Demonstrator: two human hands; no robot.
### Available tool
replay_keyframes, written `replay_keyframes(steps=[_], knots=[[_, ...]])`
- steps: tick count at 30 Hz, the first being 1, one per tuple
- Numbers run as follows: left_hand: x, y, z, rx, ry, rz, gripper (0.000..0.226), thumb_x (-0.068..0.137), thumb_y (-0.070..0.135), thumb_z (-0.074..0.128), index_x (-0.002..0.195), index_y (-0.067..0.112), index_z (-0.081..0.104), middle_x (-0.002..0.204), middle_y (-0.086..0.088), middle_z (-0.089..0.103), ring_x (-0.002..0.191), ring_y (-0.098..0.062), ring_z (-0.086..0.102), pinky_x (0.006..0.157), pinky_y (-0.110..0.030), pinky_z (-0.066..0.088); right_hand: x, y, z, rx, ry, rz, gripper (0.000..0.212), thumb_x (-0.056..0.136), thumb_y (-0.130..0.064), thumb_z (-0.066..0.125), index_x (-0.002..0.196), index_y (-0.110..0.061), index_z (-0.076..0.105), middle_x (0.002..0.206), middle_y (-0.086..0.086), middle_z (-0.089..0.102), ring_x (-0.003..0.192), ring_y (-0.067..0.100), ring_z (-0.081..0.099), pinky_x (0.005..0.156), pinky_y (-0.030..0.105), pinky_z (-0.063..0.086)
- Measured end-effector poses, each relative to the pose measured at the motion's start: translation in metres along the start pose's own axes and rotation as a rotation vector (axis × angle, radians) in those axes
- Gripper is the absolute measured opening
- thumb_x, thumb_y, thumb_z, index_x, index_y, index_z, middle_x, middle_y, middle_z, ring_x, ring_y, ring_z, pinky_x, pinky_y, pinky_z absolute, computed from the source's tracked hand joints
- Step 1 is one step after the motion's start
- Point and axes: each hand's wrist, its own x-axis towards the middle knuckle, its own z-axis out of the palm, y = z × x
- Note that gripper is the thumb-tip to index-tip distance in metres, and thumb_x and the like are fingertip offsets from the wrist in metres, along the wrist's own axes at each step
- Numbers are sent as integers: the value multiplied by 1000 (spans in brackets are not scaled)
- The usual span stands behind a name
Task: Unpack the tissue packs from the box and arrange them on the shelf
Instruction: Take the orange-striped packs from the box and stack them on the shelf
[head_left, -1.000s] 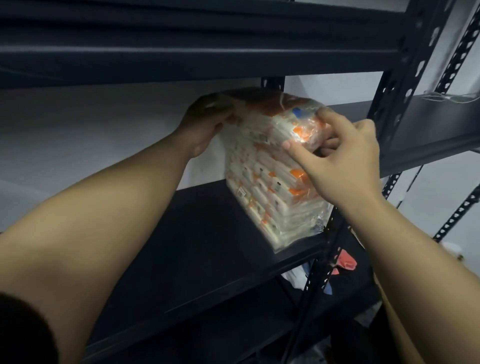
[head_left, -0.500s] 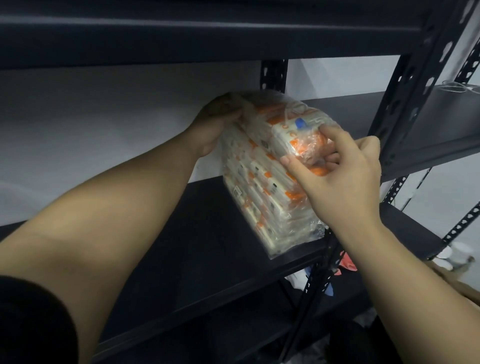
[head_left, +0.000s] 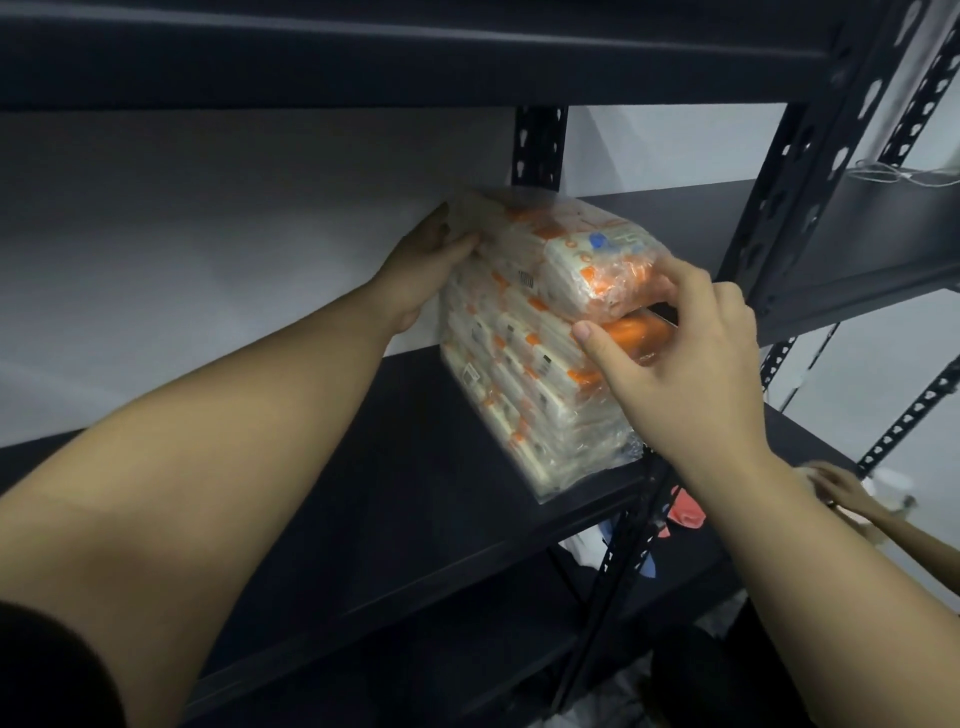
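Observation:
A clear-wrapped bundle of white and orange tissue packs (head_left: 524, 358) stands on edge at the right end of the dark metal shelf (head_left: 363, 499), beside the front upright. My left hand (head_left: 421, 275) grips the bundle's far upper left corner. Over its near right end lies my right hand (head_left: 680, 364), thumb and fingers curled around the orange pack ends. The box is not in view.
A black perforated upright (head_left: 795, 171) rises right of the bundle, and another shelf board (head_left: 415, 57) sits close overhead. A second rack (head_left: 852, 244) adjoins on the right. Another person's hand (head_left: 841, 488) reaches in at lower right. Red and blue items (head_left: 685, 512) lie below the shelf.
The bundle has sunk lower onto the shelf and rotated a little. My right hand slid down its near end. Another person's hand has appeared at the lower right.

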Motion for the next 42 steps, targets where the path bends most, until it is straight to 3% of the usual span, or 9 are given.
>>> replay_keyframes(steps=[4,9,16,26,29,32,34,40,42], knots=[[-29,-18,8,-19,-13,-2,64,100,44,66,157,28,42,136,23,60,116,17,58,91,-5,47,-13,-1,0,-69,2,-7,88,80,-73,69,152,-31,40,131,3,51,126,26,43,101,44,44],[-88,-49,25,-48,-21,-96,93,82,65,77,159,27,40,156,9,51,142,-10,50,122,-41,38,-39,-1,2,-139,15,13,90,83,-72,68,156,-30,36,137,2,47,128,23,42,101,37,42],[-166,-64,54,22,-44,-224,89,90,46,77,163,26,30,165,-2,39,149,-18,41,122,-36,33,-90,18,6,-104,-99,134,83,87,-69,66,151,-22,42,144,1,51,138,22,44,108,37,39],[-185,-41,78,-5,49,-236,92,88,51,76,163,31,27,166,1,36,148,-16,40,121,-37,33,-76,48,10,81,-100,123,67,92,-58,66,147,-24,47,143,-4,49,136,16,45,107,33,40],[-169,-14,85,-8,145,-138,91,87,53,75,162,34,27,159,9,42,143,-10,44,111,-26,39,-66,62,13,157,-32,32,61,92,-51,70,142,-23,50,137,-6,50,131,13,46,108,36,44],[-147,26,90,24,229,-28,80,95,43,70,161,38,27,139,27,43,127,5,45,89,-7,39,-46,66,8,215,54,-135,59,92,-45,73,141,-17,54,140,0,49,134,15,44,110,18,36],[-128,50,97,73,294,32,74,97,45,67,160,40,29,148,23,40,134,-1,39,94,-11,38,-27,64,2,231,103,-213,60,92,-44,72,142,-15,57,144,4,48,136,19,41,107,9,28],[-92,94,115,75,389,-26,59,98,60,59,152,41,46,141,15,52,121,-5,49,83,-18,46,4,55,-3,182,137,-358,50,93,-38,69,138,-16,64,144,5,56,128,24,40,103,33,40],[-91,95,117,101,379,-69,58,94,57,67,147,41,50,132,12,58,103,2,59,63,-8,49,4,59,-1,234,88,-384,50,94,-34,69,140,-15,63,142,4,58,127,23,44,102,36,45]])
